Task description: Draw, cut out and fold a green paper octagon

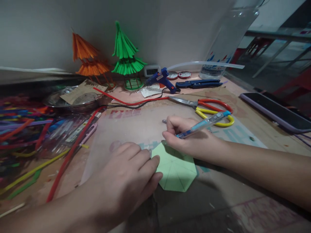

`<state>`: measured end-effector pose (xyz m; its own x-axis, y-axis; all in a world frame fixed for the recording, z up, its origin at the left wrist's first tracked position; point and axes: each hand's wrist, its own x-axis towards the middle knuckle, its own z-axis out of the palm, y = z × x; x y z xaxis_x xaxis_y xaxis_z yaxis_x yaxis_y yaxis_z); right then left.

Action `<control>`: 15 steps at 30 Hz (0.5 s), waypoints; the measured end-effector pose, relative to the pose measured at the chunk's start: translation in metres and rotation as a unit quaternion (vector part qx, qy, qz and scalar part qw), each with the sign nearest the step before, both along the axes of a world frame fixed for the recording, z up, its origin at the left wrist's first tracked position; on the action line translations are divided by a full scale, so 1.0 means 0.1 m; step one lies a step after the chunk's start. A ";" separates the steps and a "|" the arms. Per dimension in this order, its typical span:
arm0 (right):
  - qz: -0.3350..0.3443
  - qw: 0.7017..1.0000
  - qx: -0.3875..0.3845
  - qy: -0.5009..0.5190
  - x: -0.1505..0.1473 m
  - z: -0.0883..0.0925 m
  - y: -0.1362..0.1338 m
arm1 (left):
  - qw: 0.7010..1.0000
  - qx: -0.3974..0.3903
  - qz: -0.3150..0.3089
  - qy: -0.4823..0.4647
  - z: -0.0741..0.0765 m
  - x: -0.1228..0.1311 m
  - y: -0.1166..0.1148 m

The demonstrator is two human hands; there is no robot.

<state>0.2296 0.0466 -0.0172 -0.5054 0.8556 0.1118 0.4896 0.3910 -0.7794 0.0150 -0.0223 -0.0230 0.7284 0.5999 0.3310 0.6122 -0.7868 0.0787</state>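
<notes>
The green paper [176,170] lies flat on the surface [262,136]; my left grip [128,176], fingers flat and together, pins its edge so it cannot slide, while my right grip [189,136] pinches a pen [204,124] at its upper corner.

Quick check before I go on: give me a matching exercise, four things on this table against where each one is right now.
Things:
1. green paper
2. pen
3. scissors
4. glue gun

Places:
A. lying on the table beyond the right hand
B. at the back, beside the green straw tree
C. pressed down under the fingers of the left hand
D. gripped in the right hand

Pairs: 1-C; 2-D; 3-A; 4-B
</notes>
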 end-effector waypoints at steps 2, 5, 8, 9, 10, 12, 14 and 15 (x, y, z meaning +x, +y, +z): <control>-0.003 1.000 0.001 0.003 0.00 -0.01 0.01 | 1.000 -0.004 -0.001 0.003 0.00 0.00 0.01; -0.014 1.000 -0.004 0.018 0.01 -0.02 0.02 | 1.000 0.002 0.000 0.011 0.01 0.01 0.01; -0.038 0.998 -0.006 0.047 0.04 -0.01 0.02 | 0.998 0.047 -0.005 0.033 0.04 0.04 -0.04; -0.041 0.998 -0.007 0.056 0.05 0.00 0.02 | 0.998 0.061 -0.010 0.033 0.05 0.05 -0.07; -0.042 0.997 -0.009 0.066 0.06 0.01 0.02 | 0.997 0.064 -0.018 0.028 0.06 0.07 -0.11; -0.034 0.995 -0.015 0.094 0.08 0.01 0.03 | 0.998 0.051 -0.039 0.007 0.07 0.09 -0.19; -0.027 0.991 -0.021 0.132 0.08 -0.01 0.04 | 0.999 0.030 -0.045 0.003 0.06 0.11 -0.25; -0.028 0.988 -0.019 0.152 0.08 -0.03 0.05 | 0.999 0.020 -0.039 0.011 0.05 0.12 -0.27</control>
